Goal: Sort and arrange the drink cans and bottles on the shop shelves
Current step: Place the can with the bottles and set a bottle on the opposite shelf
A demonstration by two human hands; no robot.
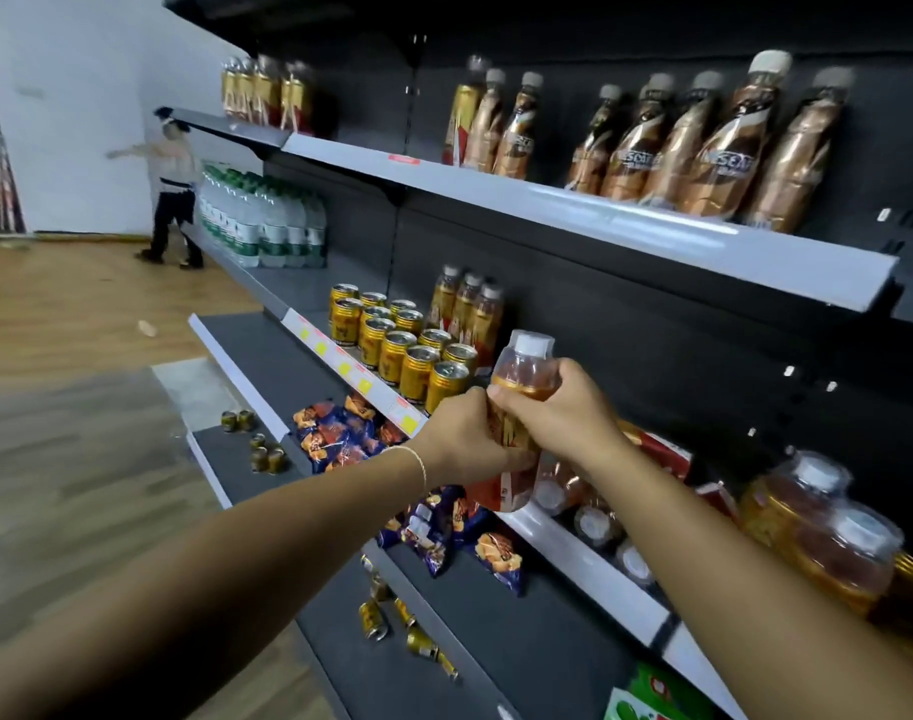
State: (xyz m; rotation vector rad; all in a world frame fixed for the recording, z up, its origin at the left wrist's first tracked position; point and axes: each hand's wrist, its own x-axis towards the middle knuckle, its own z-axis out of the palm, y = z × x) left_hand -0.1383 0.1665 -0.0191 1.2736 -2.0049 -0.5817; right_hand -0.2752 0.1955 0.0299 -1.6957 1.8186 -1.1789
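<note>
Both hands are clamped on one clear plastic bottle with a white cap, amber drink and gold-red label (528,367). The left hand (462,441) wraps its lower body; the right hand (555,407) curls round the upper body just under the cap. The hands touch each other. There is a thin bracelet (418,462) on the left wrist.

The bottle is upright, slightly tilted, held over the white front edge of the middle shelf (579,548). It is just right of the block of gold drink cans (407,356), near but apart from them.

Three gold-labelled bottles (467,309) stand behind the cans. On the same shelf, right of the hands, are more clear amber bottles with white caps (833,532), some under the right forearm.

The top shelf holds brown coffee bottles with pale caps (703,148). At far left are clear water bottles with green labels (264,226). The shelf below holds blue-orange snack bags (340,433). On the lowest shelf, near, small gold cans (379,618) lie on their sides.

A blurred person (173,200) stands far left on the wooden floor (80,314).
</note>
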